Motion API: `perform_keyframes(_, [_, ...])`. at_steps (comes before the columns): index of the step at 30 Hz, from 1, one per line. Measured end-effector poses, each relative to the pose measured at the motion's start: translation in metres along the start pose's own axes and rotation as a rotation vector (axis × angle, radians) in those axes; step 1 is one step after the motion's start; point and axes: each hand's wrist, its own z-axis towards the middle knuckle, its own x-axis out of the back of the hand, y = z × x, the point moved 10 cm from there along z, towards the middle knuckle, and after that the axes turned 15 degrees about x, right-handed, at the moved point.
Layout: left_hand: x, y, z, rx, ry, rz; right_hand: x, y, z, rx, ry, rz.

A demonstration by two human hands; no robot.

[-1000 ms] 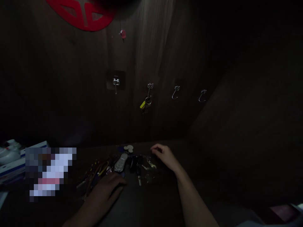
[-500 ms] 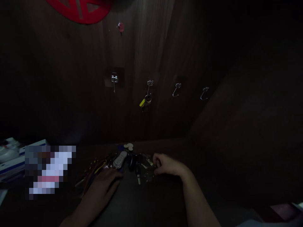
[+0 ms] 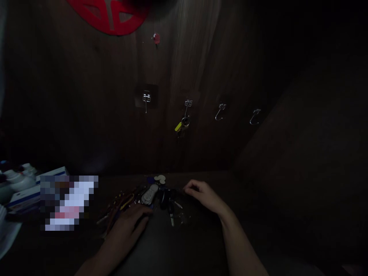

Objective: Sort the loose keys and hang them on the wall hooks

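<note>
My left hand lies palm down with its fingers stretched out, at the near edge of a pile of cords and straps. Just beyond its fingertips is a pale remote fob. To the right of that are dark car key fobs, and one key points toward me. My right hand is held to the right of the keys, thumb and forefinger pinched together. It is too dark to make out what sits between those fingertips. A small clear item lies below them.
Metal hooks line the dark wooden wall; one hook carries a key ring with a yellow tag. A red cut-out is above. Boxes and white bottles stand at left, beside a blurred-out patch.
My right hand has drawn slightly up and away from the keys, its fingers now closer together. The left hand keeps its place by the pile. The whole view has shifted a little.
</note>
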Motion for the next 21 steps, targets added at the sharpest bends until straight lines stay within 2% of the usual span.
perform_keyframes(4, [0.010, -0.006, 0.001, 0.098, 0.058, -0.099, -0.008, -0.019, 0.006, 0.050, 0.101, 0.150])
perform_keyframes(9, [0.018, -0.012, 0.003, 0.228, 0.120, -0.285, -0.037, -0.025, 0.014, 0.059, 0.151, 0.321])
perform_keyframes(13, [0.008, -0.021, 0.005, 0.341, 0.075, -0.529, -0.064, -0.032, 0.016, 0.046, 0.150, 0.399])
perform_keyframes(16, [-0.004, -0.023, 0.006, 0.382, 0.009, -0.695, -0.077, -0.046, 0.017, 0.098, 0.148, 0.351])
perform_keyframes(21, [-0.010, -0.017, 0.006, 0.392, -0.074, -0.800, -0.093, -0.059, 0.017, 0.166, 0.123, 0.279])
